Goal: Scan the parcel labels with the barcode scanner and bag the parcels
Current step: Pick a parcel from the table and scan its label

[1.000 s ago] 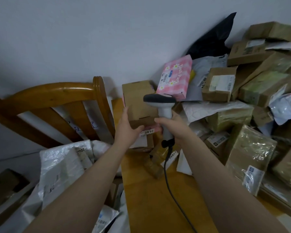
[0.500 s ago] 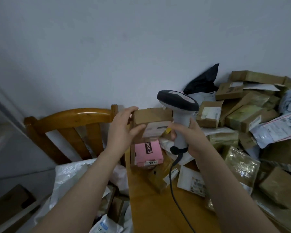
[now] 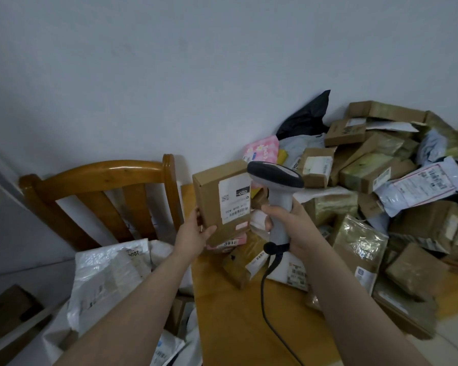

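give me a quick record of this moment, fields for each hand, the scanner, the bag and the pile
left hand: holds a brown box by its lower end, label facing the camera
right hand: grips the barcode scanner by its handle, upright
scanner position: head beside the box's upper right edge
cable: hangs from the handle over the wooden table
white bag: left of the table, in front of the wooden chair
parcel pile: heaped on the table's right, by the wall
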